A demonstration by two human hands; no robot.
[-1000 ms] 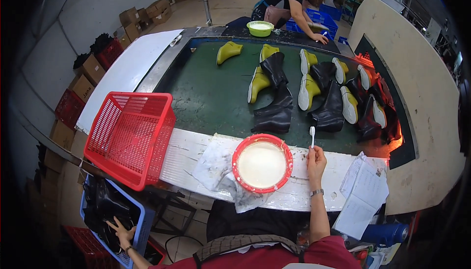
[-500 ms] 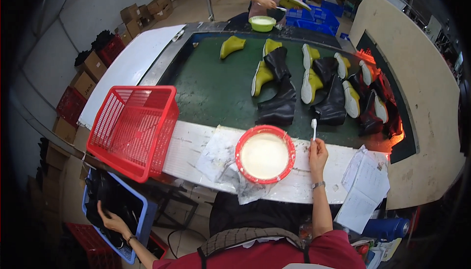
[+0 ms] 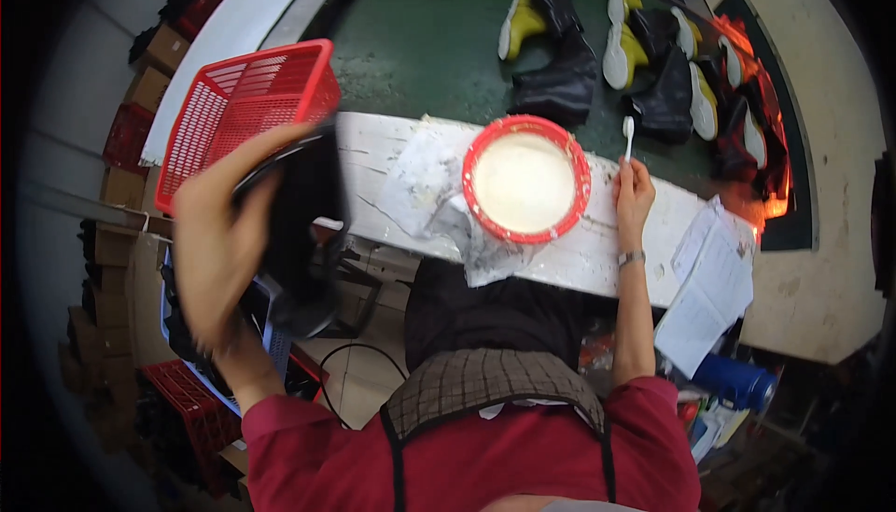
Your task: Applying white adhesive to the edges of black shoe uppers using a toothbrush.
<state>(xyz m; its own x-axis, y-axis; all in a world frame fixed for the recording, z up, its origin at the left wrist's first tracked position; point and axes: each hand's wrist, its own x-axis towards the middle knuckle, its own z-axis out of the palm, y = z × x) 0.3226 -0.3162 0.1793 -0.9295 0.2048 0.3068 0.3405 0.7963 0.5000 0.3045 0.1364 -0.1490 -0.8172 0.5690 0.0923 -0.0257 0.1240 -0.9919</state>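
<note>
My left hand (image 3: 213, 232) grips a black leather boot (image 3: 306, 241) by its upper end, raised at the left above the blue crate. Motion blurs both, and I cannot make out a sole on the boot. At the front of the bench, my right hand (image 3: 635, 196) is closed around a white toothbrush (image 3: 628, 134) with its bristle head pointing up and away. Between the two hands stands a round red tub (image 3: 582, 181) of creamy white liquid (image 3: 525, 182). A stained white cloth (image 3: 485, 255) lies under and beside the tub.
Several black boots (image 3: 560, 78) and yellow ones with white soles lie on the green conveyor belt (image 3: 411, 55). An orange glow (image 3: 770, 206) shows at its right end. A red basket (image 3: 322, 92) stands left, a blue crate (image 3: 173, 311) below it. Papers (image 3: 705, 297) hang off the bench.
My left hand has come up out of the blue crate, bringing a black boot. My right hand still holds the toothbrush. The view has tilted down, and the co-worker is out of it.
</note>
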